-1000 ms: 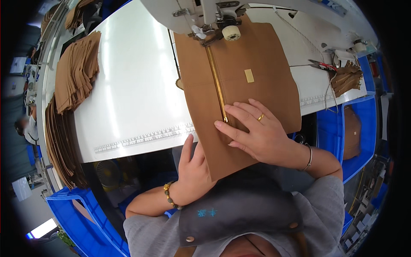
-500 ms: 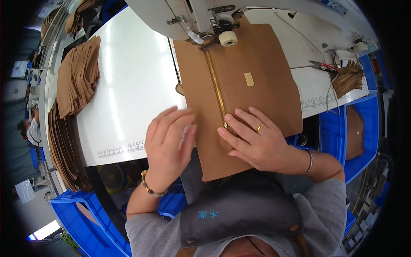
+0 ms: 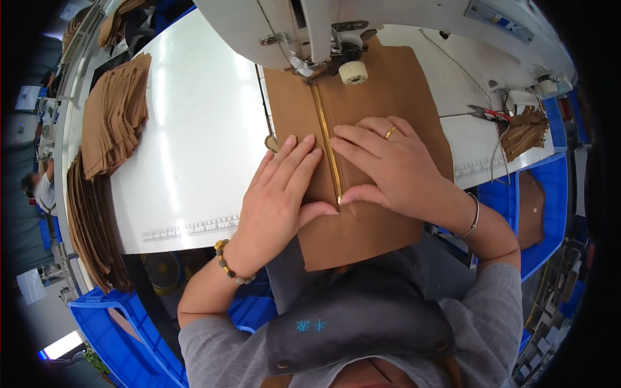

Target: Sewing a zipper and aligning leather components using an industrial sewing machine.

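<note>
A brown leather-like panel [image 3: 381, 234] lies on the white machine table, its near edge hanging over the front toward my apron. Down its middle runs a gold-toothed zipper [image 3: 329, 145], whose far end passes beneath the needle area of a white sewing machine [image 3: 249, 32]. My left hand [image 3: 275, 197] rests on the panel's left part, fingers stretched forward and thumb pointing at the zipper's near end. On the other side, my right hand [image 3: 388, 161] lies flat along the zipper, its thumb beside that same end. Both hands are open and press on the panel without gripping it.
Stacked brown pieces [image 3: 116, 116] lie at the table's left, with more hanging over the edge [image 3: 97, 226]. Red-handled snips [image 3: 490, 114] and a bundle of brown strips [image 3: 525, 134] sit at right. Blue bins stand lower left [image 3: 123, 336] and right [image 3: 550, 220].
My left hand has come down onto the panel from the air at its left. My right hand has slid forward along the zipper, its thumb now by the zipper's near end.
</note>
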The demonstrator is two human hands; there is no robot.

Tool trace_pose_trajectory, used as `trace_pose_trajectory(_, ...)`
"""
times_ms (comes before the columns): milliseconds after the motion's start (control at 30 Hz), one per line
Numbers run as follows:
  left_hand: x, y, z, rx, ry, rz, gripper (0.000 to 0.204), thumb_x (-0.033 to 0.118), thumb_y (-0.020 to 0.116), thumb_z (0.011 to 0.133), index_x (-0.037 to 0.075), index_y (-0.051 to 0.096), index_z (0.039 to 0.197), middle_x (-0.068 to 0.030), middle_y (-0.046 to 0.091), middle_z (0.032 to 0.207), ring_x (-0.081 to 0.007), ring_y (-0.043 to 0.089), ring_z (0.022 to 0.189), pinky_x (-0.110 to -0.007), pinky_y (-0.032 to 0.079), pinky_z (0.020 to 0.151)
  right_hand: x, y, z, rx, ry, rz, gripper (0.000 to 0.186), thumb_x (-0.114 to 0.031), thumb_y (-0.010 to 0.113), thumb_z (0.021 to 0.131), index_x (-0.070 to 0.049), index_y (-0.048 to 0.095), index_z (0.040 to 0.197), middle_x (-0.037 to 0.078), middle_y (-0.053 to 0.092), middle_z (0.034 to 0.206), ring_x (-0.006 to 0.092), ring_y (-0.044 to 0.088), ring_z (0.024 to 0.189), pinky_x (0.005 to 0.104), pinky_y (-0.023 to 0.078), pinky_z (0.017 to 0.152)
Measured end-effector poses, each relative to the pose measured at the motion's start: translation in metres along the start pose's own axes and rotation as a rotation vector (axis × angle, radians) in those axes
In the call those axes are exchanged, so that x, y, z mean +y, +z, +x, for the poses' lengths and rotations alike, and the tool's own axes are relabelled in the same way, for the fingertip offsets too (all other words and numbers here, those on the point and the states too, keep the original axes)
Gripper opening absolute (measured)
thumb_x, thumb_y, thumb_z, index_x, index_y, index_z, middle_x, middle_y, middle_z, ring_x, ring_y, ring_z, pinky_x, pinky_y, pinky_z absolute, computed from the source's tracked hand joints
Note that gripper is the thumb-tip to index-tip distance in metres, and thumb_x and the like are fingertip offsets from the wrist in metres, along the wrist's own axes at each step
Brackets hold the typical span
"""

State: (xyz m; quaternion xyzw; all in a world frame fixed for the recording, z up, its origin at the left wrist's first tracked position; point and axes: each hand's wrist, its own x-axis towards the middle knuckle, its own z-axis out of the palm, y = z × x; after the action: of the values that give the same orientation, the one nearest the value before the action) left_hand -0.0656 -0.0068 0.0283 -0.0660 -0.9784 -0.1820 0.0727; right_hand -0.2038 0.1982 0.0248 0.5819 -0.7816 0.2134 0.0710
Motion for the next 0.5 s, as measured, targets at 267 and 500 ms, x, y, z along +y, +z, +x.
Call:
trace_pose_trajectory(267,0.0,0.004,-0.002,0.039,0.002,-0.084,0.095,0.044,0.084,0.071,-0.001,0.052,0.148,-0.0182,0.051,0.155,-0.0396,0.051,0.141,-0.047,0.046,0.115,-0.002,-0.001,0.007,-0.054,-0.095,-0.071,0.08,-0.056,0.081,0.067,-0.001,0.067,0.123,0.009,0.064,0.127,0.0267,0.058,0.116,0.0436,0.046,0.107)
trace_pose_trajectory(500,0.009,-0.002,0.007,-0.048,0.004,0.018,0.098,0.045,0.083,0.069,-0.001,0.052,0.149,-0.016,0.053,0.155,-0.0383,0.054,0.135,-0.044,0.046,0.114,0.005,-0.005,0.006,-0.07,-0.113,-0.058,0.082,-0.057,0.08,0.066,0.001,0.068,0.122,0.009,0.063,0.126,0.0265,0.059,0.114,0.0445,0.046,0.107)
